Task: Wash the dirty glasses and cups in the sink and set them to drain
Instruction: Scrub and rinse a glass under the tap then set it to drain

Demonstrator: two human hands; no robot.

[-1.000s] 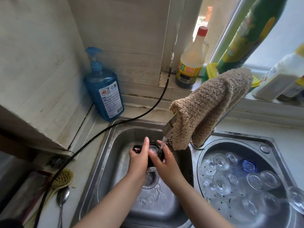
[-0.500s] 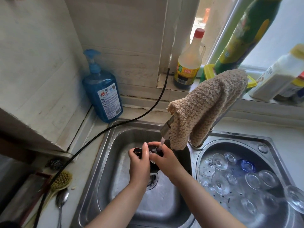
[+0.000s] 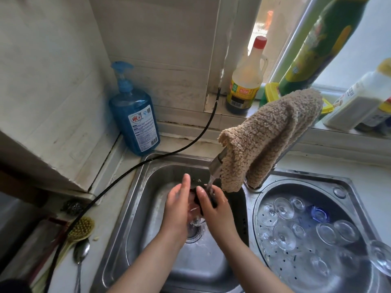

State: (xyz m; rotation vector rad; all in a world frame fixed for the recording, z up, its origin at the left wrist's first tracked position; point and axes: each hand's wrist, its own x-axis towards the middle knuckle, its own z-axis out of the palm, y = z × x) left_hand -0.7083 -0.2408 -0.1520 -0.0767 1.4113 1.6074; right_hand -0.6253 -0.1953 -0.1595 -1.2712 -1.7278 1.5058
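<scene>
Over the left sink basin [image 3: 135,218] both my hands hold a small dark cup [image 3: 196,197] under the water running from the tap spout [image 3: 215,166]. My left hand [image 3: 177,208] holds the cup's left side, with one finger pointing straight up. My right hand [image 3: 215,210] curls its fingers over the cup's right side and top. Most of the cup is hidden between the hands. Several clear glasses [image 3: 283,208] and a blue glass [image 3: 318,213] lie upside down in the perforated right basin [image 3: 275,265].
A brown cloth [image 3: 268,136] hangs over the tap. A blue soap bottle [image 3: 135,119] stands at the back left, with a black cable [image 3: 148,163] running past it. A brush [image 3: 81,229] and a spoon [image 3: 80,254] lie on the left counter. Bottles [image 3: 245,81] line the windowsill.
My hands have turned the dark cup under the stream. The right hand now covers its top and right side, and the left hand has closed in against it.
</scene>
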